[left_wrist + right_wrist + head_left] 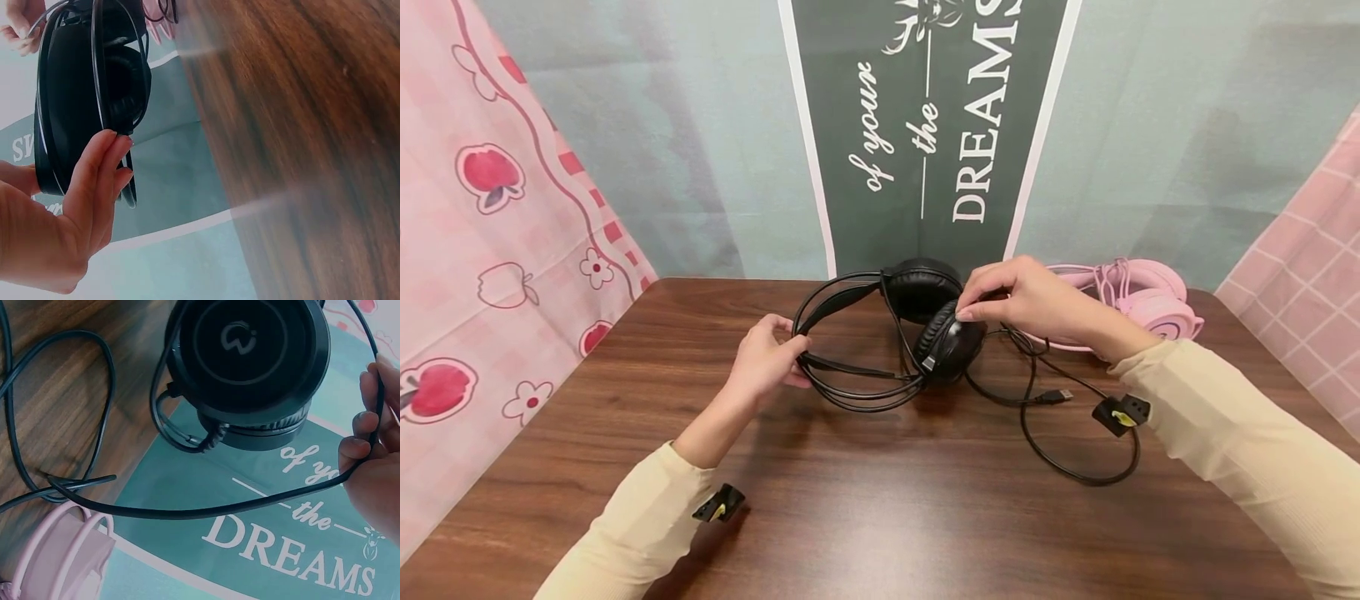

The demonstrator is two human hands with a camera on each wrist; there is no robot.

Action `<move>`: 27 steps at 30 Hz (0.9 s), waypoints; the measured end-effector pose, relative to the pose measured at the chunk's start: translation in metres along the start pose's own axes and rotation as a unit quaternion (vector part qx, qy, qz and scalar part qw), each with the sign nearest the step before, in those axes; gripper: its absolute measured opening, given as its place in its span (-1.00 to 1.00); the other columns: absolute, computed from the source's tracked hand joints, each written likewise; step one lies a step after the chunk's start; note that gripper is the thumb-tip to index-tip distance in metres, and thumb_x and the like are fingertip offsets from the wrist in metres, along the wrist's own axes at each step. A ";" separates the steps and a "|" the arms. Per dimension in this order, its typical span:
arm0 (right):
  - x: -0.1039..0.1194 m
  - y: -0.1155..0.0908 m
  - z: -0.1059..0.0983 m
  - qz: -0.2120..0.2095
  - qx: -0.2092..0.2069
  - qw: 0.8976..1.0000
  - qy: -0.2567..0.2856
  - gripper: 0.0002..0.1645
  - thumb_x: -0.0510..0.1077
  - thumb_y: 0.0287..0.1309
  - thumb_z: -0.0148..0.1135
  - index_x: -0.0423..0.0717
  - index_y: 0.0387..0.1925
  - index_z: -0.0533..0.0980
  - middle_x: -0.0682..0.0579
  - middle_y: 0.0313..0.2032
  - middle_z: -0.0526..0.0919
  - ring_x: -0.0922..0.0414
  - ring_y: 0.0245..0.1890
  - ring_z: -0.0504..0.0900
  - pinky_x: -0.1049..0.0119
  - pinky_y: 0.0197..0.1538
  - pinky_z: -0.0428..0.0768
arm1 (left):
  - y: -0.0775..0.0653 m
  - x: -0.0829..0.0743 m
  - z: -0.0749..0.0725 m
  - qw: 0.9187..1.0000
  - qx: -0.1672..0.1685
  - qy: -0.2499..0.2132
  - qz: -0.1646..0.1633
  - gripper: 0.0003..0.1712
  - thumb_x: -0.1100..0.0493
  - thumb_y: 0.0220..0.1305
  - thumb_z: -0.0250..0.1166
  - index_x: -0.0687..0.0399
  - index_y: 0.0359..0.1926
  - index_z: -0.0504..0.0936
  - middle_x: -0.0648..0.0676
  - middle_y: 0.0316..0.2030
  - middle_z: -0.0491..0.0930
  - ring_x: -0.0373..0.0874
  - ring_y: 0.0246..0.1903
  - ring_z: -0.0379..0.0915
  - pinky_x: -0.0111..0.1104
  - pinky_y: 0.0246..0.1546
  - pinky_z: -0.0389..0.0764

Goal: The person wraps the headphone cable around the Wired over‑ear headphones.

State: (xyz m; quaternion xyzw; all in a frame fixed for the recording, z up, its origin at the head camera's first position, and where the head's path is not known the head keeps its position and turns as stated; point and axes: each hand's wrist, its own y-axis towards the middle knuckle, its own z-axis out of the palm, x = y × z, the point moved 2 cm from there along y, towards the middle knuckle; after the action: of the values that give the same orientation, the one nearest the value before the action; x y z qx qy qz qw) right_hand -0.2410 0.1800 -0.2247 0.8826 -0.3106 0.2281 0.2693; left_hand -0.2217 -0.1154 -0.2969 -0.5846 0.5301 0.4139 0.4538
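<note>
Black over-ear headphones [951, 337] stand over the table with their headband toward the left and the ear cups toward the right. My left hand [767, 354] grips the top of the headband, thumb and fingers on either side of it, as the left wrist view also shows. Beside the nearer ear cup, my right hand [1030, 302] pinches the black headphone cable [206, 512]. In the right wrist view the cable runs across the curled fingers [356, 449], and a round ear cup [250, 350] with a pale logo faces the camera.
Pink headphones [1157, 304] with a bundled cable lie at the back right of the wooden table [880, 517]. The black cable's USB plug [1056, 397] and a loose loop [1082, 479] rest right of the middle. A printed cloth [715, 150] hangs behind.
</note>
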 end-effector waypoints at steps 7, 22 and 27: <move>0.003 0.004 -0.003 -0.038 0.023 0.999 -0.028 -0.89 -0.36 0.00 0.28 -0.11 -0.45 0.63 0.17 -0.43 0.58 0.23 -0.38 0.50 0.44 -0.27 0.46 | -0.002 -0.002 0.003 1.000 0.024 0.011 0.004 -0.69 0.38 0.15 0.08 0.38 -0.08 0.27 0.13 -0.60 0.46 -0.16 -0.71 0.51 -0.25 -0.60 0.64; -0.006 0.002 -0.015 0.075 0.026 0.997 -0.019 -0.89 -0.39 -0.02 0.26 -0.20 -0.39 0.60 0.01 -0.42 0.61 0.24 -0.45 0.52 0.45 -0.35 0.52 | -0.008 -0.001 0.005 0.997 0.059 0.038 0.021 -0.76 0.41 0.14 0.08 0.37 -0.15 0.29 0.18 -0.54 0.49 -0.15 -0.73 0.50 -0.22 -0.57 0.65; -0.008 0.001 -0.023 0.138 -0.001 0.990 -0.038 -0.94 -0.28 0.01 0.29 -0.14 -0.39 0.61 0.05 -0.48 0.61 0.19 -0.47 0.50 0.42 -0.41 0.46 | -0.008 0.001 0.006 0.996 0.070 0.049 0.027 -0.76 0.40 0.15 0.11 0.37 -0.15 0.31 0.17 -0.56 0.50 -0.13 -0.72 0.51 -0.20 -0.56 0.65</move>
State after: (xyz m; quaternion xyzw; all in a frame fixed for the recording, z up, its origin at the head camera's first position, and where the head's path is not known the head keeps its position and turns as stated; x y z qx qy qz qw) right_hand -0.2533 0.1972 -0.2115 0.8391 -0.4395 0.2291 0.2244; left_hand -0.2132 -0.1099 -0.2980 -0.5563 0.5951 0.3591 0.4555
